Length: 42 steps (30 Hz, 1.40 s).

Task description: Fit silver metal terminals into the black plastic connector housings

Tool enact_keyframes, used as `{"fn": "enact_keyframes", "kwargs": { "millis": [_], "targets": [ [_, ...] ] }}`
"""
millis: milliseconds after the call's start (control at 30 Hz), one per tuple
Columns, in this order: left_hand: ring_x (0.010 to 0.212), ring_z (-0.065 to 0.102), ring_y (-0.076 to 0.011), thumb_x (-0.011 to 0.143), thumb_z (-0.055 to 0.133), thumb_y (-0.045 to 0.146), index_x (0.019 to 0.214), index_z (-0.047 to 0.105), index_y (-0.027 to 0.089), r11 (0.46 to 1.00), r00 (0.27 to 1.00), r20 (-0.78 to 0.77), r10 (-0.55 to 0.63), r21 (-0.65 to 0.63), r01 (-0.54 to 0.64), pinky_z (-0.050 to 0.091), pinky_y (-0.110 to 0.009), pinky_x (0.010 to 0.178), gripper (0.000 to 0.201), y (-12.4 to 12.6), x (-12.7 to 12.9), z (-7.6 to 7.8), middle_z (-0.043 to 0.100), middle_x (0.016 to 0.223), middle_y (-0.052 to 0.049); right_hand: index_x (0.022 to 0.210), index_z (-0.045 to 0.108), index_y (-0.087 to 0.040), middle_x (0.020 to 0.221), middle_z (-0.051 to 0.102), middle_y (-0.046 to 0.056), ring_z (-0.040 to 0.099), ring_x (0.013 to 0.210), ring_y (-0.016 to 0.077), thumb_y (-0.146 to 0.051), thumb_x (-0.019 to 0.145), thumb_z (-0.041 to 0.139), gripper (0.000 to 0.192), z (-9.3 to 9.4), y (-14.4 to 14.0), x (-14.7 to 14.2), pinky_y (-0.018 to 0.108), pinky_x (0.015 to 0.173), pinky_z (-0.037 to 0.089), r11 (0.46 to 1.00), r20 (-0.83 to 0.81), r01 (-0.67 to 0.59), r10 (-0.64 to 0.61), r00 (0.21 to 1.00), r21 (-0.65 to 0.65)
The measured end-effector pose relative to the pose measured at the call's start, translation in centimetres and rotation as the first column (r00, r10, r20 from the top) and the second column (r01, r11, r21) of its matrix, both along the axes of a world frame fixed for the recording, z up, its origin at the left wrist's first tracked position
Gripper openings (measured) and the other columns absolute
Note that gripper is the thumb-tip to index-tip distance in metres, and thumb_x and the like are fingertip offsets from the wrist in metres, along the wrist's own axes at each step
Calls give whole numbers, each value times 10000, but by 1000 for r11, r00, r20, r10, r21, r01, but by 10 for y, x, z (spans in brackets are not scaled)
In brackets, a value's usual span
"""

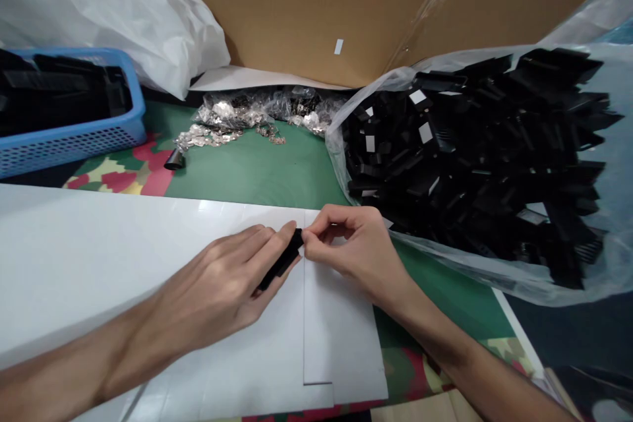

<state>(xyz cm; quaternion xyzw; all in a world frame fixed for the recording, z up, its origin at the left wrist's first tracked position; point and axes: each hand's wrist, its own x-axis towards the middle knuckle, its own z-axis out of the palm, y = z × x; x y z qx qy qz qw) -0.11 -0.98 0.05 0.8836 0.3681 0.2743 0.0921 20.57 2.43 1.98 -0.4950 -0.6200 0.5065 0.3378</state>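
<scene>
My left hand [240, 270] is closed around a small black plastic piece [281, 262], held at a slant above the white sheets. Thumb and index finger of my right hand [349, 237] are pinched together at the far end of that piece. A tiny bit of white [301, 251] shows right by those fingertips; whether they hold it or the end of the black piece is hidden. Beneath both hands lie overlapping white sheets [341, 336].
At right, a clear plastic bag [341, 138] is heaped with black plastic parts [475, 158]. A blue basket [74, 138] with black parts stands at left. Small metal pieces [212, 135] and a dark cone-shaped piece [175, 159] lie behind the sheets, before a cardboard wall [306, 6].
</scene>
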Motion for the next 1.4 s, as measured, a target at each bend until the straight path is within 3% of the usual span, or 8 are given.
{"fn": "enact_keyframes", "kwargs": {
  "millis": [133,333,667,867,1233,1400],
  "targets": [
    [887,746,-232,1034,552,170,1405,517,101,999,1000,-9,5,-44,-5,601,-361,731,379,1,-1,-2,729,1013,-92,670,706,-155,651,670,-19,569,625,109,-141,767,739,103,-1,0,4,226,586,441,1000,44,-28,27,999,8],
    [962,756,-238,1040,557,218,1363,551,156,992,999,4,49,-120,-48,602,-363,780,329,1,-2,0,741,1132,-86,926,824,-188,837,779,5,680,769,137,-202,922,677,148,8,6,15,237,717,531,982,67,-188,189,980,-16],
    [931,762,-255,1032,557,212,1327,562,147,989,997,-36,61,-134,-66,604,-374,742,302,0,-2,2,750,1079,-83,873,801,-187,808,785,-5,689,750,144,-182,916,673,135,7,3,9,233,668,527,986,174,-160,149,973,49],
    [924,763,-262,1040,529,201,1334,553,111,992,998,-7,56,-110,-57,628,-390,747,308,0,-2,-2,749,1069,-108,829,777,-194,770,747,-18,650,678,119,-147,906,662,146,4,-3,2,227,626,494,976,231,-114,69,970,185],
    [916,752,-246,1033,552,169,1365,531,84,998,1000,11,20,-58,-20,627,-378,774,343,0,-1,-7,732,1032,-106,839,769,-161,794,764,24,659,723,151,-210,887,668,121,2,5,7,256,659,503,990,147,-144,143,979,-3],
    [902,748,-231,1030,565,155,1415,494,77,1000,1000,10,-5,-2,5,625,-352,774,400,2,-1,-10,718,991,-93,849,763,-158,805,763,27,670,735,149,-218,894,658,129,0,8,10,261,687,515,981,115,-193,195,974,-30]
  ]
}}
